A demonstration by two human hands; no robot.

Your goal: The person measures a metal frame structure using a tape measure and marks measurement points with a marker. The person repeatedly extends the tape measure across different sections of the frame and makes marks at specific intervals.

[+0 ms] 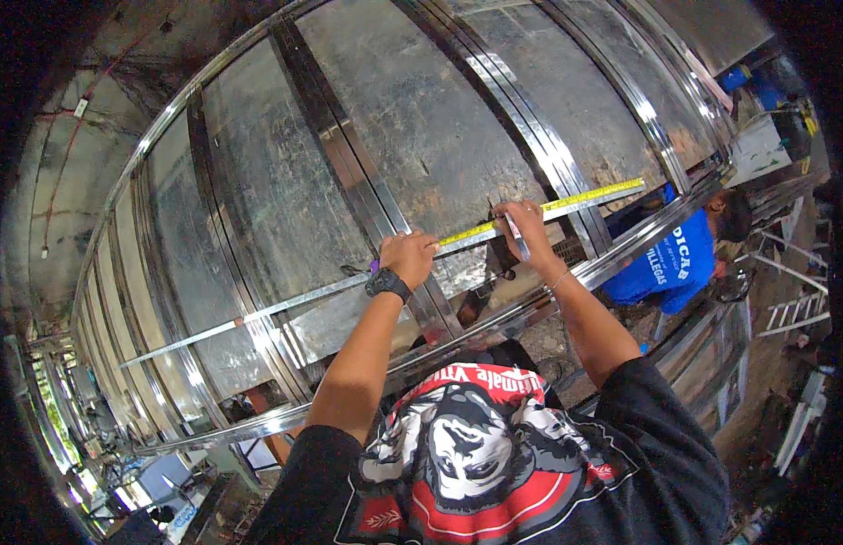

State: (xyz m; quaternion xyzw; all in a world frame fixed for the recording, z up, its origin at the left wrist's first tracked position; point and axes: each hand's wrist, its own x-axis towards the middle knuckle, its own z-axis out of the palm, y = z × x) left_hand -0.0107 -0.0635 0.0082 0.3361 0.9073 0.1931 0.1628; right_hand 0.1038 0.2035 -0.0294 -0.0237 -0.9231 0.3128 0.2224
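Where it begins at the left, the long flat metal bar [203, 336] lies across the polished metal ribs [376, 195] of a big curved frame, and its long axis goes slantwise, from lower left up to the right. It is thin, straight and silvery, and dark, scuffed grey panels [285, 182] show between the ribs. Near the middle, the left hand [408, 258], with a black watch [388, 283] on its wrist, rests over the bar; its fingers are bent and close together, but I cannot tell if they pinch anything. A small purple object [374, 266] shows just beside this hand. From there the yellow measuring tape [585, 196] runs along the bar, pointing the same way, its dark-marked face upward. The right hand [523, 229] is at this tape, its fingers clamped on a white pen [514, 232], which slants toward the wearer. Further right, below the frame's edge, a co-worker in a blue shirt [666, 263] bends near the frame. At upper right stands a whitish box [757, 150], whose contents I cannot tell.
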